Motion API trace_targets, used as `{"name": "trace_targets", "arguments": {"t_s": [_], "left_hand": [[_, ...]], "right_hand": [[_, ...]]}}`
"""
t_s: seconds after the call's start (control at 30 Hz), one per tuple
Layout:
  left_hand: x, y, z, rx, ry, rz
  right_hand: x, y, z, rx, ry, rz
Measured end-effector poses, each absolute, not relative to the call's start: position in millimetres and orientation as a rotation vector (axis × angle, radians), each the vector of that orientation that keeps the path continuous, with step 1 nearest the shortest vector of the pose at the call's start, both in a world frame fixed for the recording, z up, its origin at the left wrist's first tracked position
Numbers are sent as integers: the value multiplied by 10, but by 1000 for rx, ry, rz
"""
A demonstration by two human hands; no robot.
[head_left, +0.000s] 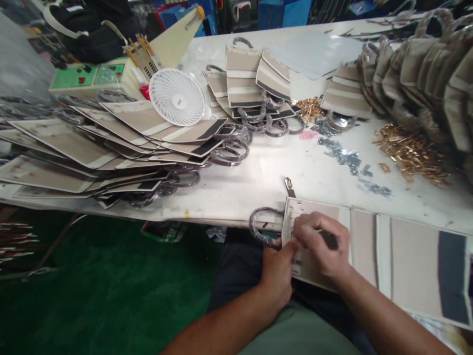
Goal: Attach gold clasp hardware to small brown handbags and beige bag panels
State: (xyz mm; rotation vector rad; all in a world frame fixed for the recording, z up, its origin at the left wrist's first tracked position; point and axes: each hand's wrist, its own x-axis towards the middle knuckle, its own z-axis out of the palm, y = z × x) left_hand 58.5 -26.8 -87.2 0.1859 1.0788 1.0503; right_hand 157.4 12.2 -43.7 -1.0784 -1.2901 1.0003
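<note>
Flat beige panel, white-and-dark-banded (pixel 412 261), is laid along front of white tabletop (pixel 254 185), long axis running rightward; left end pinched by left hand (pixel 279 271), short dark tool (pixel 330 240) gripped over it by right hand (pixel 325 246).

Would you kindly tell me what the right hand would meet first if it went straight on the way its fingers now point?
Most likely the beige panel beneath the fingers of the right hand; whether they touch it is hard to tell.
</note>
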Motion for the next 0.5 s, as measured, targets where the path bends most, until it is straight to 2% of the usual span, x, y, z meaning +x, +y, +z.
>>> {"name": "trace_targets", "arguments": {"t_s": [0.1,0.23,0.33,0.5], "left_hand": [[587,-282,-880,174,1088,1066],[607,-303,-897,121,1065,1056],[618,-312,-918,108,1033,1089],[612,-323,-905,90,1005,1137]], "right_hand": [[1549,222,-308,-1234,-1555,995],[1549,402,-221,-1243,-1331,1105],[1491,428,-236,-1198,-1420,1145],[1474,340,-274,-1166,-1707,1020]]}}
